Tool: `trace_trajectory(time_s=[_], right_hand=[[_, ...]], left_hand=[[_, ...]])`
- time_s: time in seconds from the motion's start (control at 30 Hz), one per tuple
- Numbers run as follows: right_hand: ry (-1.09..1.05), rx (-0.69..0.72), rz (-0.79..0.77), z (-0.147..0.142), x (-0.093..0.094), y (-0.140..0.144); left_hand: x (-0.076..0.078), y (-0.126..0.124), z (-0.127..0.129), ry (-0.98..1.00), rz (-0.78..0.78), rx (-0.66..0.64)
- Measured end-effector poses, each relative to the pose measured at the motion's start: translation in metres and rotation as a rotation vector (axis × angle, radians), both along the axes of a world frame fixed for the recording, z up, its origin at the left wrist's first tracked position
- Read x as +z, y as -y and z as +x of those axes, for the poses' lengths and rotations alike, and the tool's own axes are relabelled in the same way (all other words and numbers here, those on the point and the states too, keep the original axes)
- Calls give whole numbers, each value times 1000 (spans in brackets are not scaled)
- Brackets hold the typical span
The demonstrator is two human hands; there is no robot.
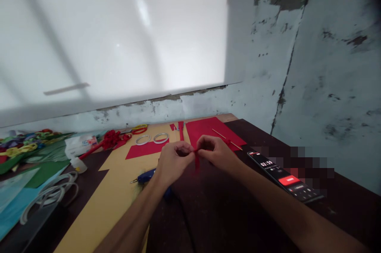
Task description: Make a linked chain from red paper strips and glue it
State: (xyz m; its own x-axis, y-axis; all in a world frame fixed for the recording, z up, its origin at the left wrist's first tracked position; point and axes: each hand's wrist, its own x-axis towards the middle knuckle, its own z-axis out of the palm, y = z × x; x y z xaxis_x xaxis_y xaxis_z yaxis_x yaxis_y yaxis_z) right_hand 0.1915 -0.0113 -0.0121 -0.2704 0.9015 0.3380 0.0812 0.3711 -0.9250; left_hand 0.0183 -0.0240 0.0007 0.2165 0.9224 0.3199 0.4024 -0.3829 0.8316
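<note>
Left hand [172,161] and right hand [218,151] both pinching thin red paper strip [197,157] just above dark counter [226,213]. Advisable to keep strip taut, roll slowly, away from glue gun [146,176].

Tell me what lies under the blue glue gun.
The blue glue gun rests on yellow paper; its rear end is hidden behind the left hand, so what's beneath there can't be seen.

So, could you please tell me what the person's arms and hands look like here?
Both forearms are bare, with no sleeves in view. The left hand and right hand wear no gloves, and no watch, bracelet or ring can be made out.
</note>
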Motion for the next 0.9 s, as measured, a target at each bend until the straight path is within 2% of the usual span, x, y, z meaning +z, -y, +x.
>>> trace_trajectory(time_s=[0.17,0.3,0.47,0.9], right_hand=[[23,17,-7,1,-5,-2],[71,17,21,2,-2,0],[105,82,-9,3,1,1],[69,25,78,3,2,1]], left_hand=[[-2,-1,0,-11,6,-10],[-2,0,1,-28,7,-4],[0,3,2,-53,51,-19],[0,0,1,47,-27,-17]])
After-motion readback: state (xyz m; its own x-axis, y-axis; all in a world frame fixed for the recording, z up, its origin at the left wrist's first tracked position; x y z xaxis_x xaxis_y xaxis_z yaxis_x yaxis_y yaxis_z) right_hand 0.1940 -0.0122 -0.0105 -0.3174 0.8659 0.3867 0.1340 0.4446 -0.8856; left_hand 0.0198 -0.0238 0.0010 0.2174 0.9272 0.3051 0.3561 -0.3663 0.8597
